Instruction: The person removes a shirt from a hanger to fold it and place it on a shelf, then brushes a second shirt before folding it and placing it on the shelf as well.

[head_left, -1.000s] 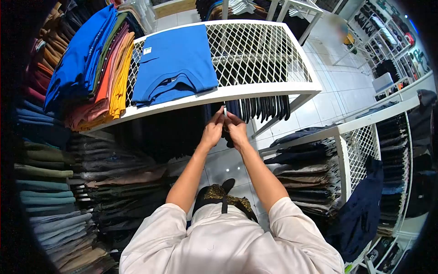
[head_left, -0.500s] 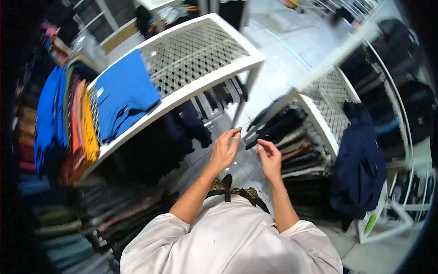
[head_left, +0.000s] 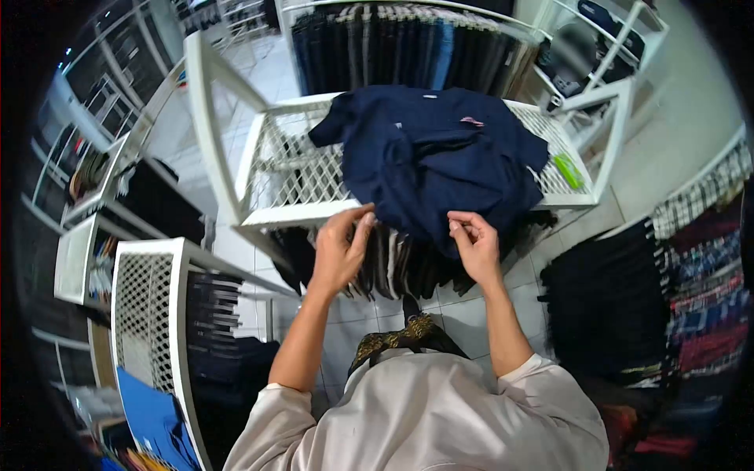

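Left hand [head_left: 336, 255] and right hand [head_left: 477, 250], fingers loosely parted and apparently empty, appear at the reaching stage by the navy shirt [head_left: 452, 161], rumpled on the white mesh rack [head_left: 294, 213]; contact cannot be confirmed, and gripping would require pinching its near edge.

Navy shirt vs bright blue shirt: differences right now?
The navy shirt is rumpled; the blue shirt lies flatter and neater.
The navy shirt droops over the near edge of the front rack; the blue shirt lies on the left rack.
Shared: both rest on white-framed mesh tops.
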`<state>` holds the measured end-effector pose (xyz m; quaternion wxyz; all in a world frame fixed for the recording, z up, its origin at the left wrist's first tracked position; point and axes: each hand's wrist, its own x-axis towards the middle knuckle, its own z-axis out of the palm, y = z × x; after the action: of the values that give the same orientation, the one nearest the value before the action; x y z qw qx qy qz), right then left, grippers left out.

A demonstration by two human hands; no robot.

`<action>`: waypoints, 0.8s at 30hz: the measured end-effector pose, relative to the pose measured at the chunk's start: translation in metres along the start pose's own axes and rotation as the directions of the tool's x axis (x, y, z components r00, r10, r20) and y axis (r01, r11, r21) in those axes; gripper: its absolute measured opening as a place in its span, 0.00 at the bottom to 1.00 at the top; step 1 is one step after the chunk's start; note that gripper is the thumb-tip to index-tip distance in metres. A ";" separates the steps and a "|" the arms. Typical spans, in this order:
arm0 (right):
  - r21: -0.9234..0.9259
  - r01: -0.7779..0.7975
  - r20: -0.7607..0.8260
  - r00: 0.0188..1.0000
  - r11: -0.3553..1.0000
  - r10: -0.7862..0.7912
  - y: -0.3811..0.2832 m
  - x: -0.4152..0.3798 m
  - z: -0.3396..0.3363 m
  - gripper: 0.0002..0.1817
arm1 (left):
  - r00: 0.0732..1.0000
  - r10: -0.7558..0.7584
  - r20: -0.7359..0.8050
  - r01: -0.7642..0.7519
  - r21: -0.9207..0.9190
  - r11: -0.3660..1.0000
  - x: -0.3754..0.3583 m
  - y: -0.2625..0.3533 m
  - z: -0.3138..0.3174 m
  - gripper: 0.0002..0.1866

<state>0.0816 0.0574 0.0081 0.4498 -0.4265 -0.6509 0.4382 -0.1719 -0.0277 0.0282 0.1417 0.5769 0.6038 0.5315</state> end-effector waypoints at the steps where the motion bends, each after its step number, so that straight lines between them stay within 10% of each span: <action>1: -0.025 0.023 -0.029 0.999 0.999 -0.024 0.003 0.013 -0.015 0.10 | 0.999 -0.042 0.007 0.042 -0.022 0.999 0.019 0.012 0.004 0.14; 14: -0.489 0.205 -0.023 0.969 0.848 -0.248 0.062 0.307 -0.111 0.10 | 0.986 -0.028 0.162 -0.042 0.416 0.908 0.280 -0.093 0.069 0.18; 18: -0.785 0.246 0.065 0.946 0.569 -0.319 0.087 0.384 -0.108 0.13 | 0.989 0.128 0.074 -0.147 0.571 0.808 0.331 -0.169 0.075 0.22; 24: -0.791 0.044 0.192 0.965 0.610 0.180 0.095 0.440 -0.099 0.22 | 0.940 -0.323 0.110 0.154 0.707 0.691 0.359 -0.184 0.076 0.26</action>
<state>0.0898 0.5171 0.0315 0.1121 -0.5461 -0.8117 0.1742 -0.3184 0.3556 0.0083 0.0532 0.5603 0.8074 0.1770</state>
